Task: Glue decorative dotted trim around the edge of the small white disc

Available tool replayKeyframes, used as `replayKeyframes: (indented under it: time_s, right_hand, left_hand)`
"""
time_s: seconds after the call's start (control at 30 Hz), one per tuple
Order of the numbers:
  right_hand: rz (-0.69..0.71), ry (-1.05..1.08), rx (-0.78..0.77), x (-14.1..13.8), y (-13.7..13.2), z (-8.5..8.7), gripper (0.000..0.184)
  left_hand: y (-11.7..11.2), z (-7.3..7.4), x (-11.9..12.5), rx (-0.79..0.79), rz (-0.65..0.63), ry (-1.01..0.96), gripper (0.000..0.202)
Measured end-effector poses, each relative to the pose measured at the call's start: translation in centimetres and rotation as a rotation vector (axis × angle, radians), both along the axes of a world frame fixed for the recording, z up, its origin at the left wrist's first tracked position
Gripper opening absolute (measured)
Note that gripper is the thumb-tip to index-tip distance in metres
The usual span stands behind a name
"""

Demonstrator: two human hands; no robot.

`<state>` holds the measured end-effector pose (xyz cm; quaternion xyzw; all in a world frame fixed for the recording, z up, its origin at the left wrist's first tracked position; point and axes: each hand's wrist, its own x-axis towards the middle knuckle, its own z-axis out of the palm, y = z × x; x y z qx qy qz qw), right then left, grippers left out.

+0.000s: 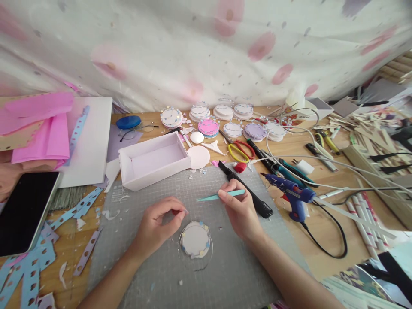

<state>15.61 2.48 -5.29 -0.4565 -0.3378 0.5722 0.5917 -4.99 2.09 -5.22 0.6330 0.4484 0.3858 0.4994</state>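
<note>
While clamped on teal tweezers [209, 197], right fingers [225, 194] just beyond round disc [194, 238], left fingers [180, 213] pinched beside.

Teal tweezers [216, 196] point left, just beyond a flat dot-rimmed white disc [195, 239].

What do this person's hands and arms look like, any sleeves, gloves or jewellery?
Both are bare. The left hand and right hand wear no gloves, and no sleeve shows on either forearm as far as the picture's lower edge. No ring, watch or bracelet can be seen on them. The nails are too small to judge.
</note>
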Motion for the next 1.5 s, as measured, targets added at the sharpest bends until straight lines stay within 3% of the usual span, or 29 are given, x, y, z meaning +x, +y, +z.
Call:
replayKeyframes:
  time_s: [0.23, 0.73, 0.97, 1.1, 1.2, 1.3, 1.43, 1.5]
  right_hand:
    - [0.098, -0.168, 0.050, -0.3, -0.3, -0.3, 0.029]
    - [0.128, -0.192, 0.056, -0.4, -0.2, 0.3, 0.027]
    - [0.116, -0.168, 0.045, -0.4, -0.3, -0.3, 0.030]
    - [0.016, -0.194, 0.090, -0.2, -0.2, -0.2, 0.031]
    - [-0.079, -0.305, 0.242, -0.2, -0.1, 0.3, 0.025]
    - [-0.083, -0.581, 0.562, -0.6, -0.2, 1.1, 0.018]
    - [0.122, -1.084, 1.047, -2.2, -0.4, 2.0, 0.022]
    - [0.218, -1.235, 1.183, -3.4, -0.4, 2.5, 0.027]
  left_hand:
    - [0.0, 0.1, 0.1, -0.020, 0.007, 0.017, 0.012]
    - [-0.1, 0.3, 0.3, -0.013, -0.011, 0.060, 0.012]
    - [0.0, 0.2, 0.3, -0.012, 0.004, 0.053, 0.012]
    - [0.0, 0.0, 0.2, -0.021, 0.024, 0.042, 0.013]
    - [0.1, 0.2, 0.2, -0.020, 0.029, 0.031, 0.019]
    - [0.0, 0.4, 0.0, -0.027, 0.015, -0.006, 0.025]
    - [-0.2, -0.2, -0.5, -0.066, 0.025, -0.097, 0.035]
    - [-0.2, -0.9, -0.7, -0.136, 0.091, -0.136, 0.035]
